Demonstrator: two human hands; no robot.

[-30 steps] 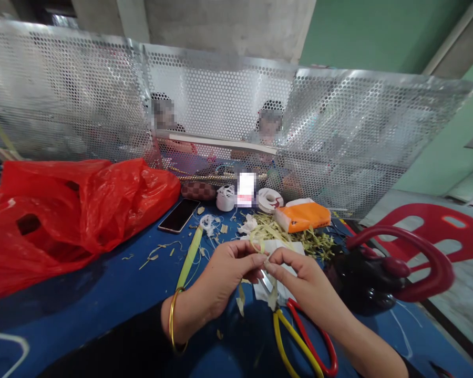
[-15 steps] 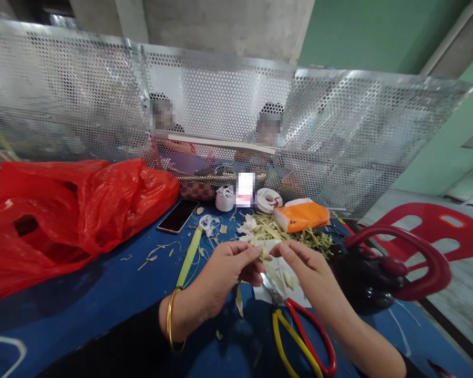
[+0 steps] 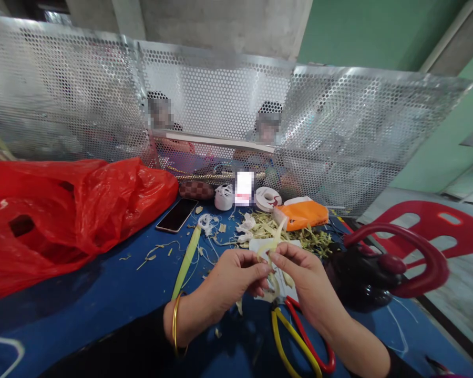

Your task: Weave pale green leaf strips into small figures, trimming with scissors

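Observation:
My left hand (image 3: 236, 275), with a gold bangle at the wrist, pinches a pale yellowish leaf strip (image 3: 276, 236) between thumb and fingers. Fingertips close together, my right hand (image 3: 309, 268) grips the same strip, whose end sticks up above both hands. Under them lies a white sheet of paper (image 3: 256, 244) with pale leaf pieces on it. Scissors with one yellow and one red handle (image 3: 276, 325) rest below my hands, their blades partly hidden. A long green leaf strip (image 3: 187, 260) lies left of my left hand, near tangled white thread (image 3: 208, 223).
Dry leaf scraps (image 3: 309, 240) are heaped behind my hands, beside an orange tissue packet (image 3: 305, 214) and a white spool (image 3: 268, 199). A dark kettle (image 3: 362, 278) stands close at right. Leftward are a phone (image 3: 177, 215) and a red plastic bag (image 3: 82, 210). Two people sit behind the perforated screen (image 3: 220, 89).
My right hand has moved slightly left and closer to my left hand. The pale strip now stands up above the fingers, and both hands grip it.

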